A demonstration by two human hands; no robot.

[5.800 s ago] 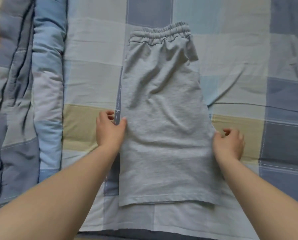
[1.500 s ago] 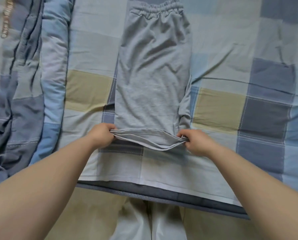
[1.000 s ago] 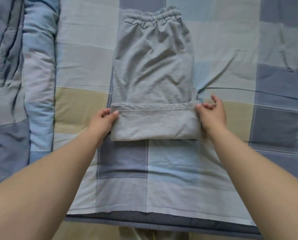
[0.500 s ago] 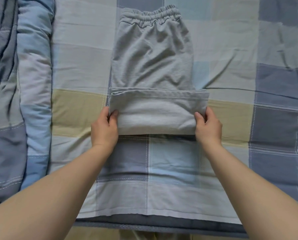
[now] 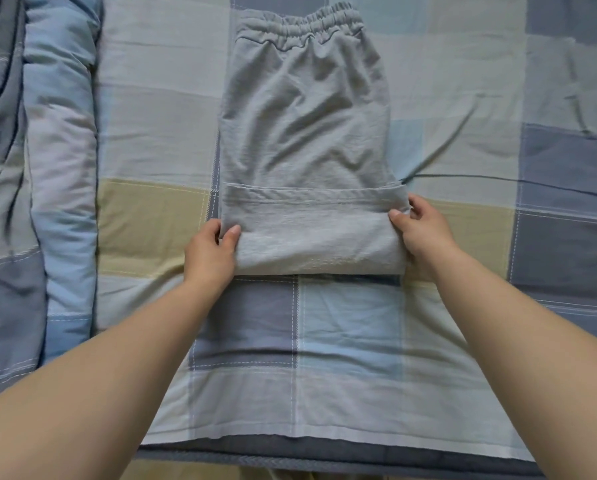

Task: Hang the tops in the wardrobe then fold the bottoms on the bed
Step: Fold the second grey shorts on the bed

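The grey knitted-cloth shorts (image 5: 304,133) are matt, soft and lightly creased, with a gathered elastic waistband. The checked blue, grey and beige woven-cloth bed sheet (image 5: 463,81) is matt and wrinkled. The padded blue quilt (image 5: 61,168), left of frame, shows stitched seams.

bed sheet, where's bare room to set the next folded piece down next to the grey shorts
Free: the checked sheet right of the grey shorts, and the strip between the shorts and the rolled quilt. Also bare sheet between the forearms. Crowded: the fold, gripped by left hand and right hand.
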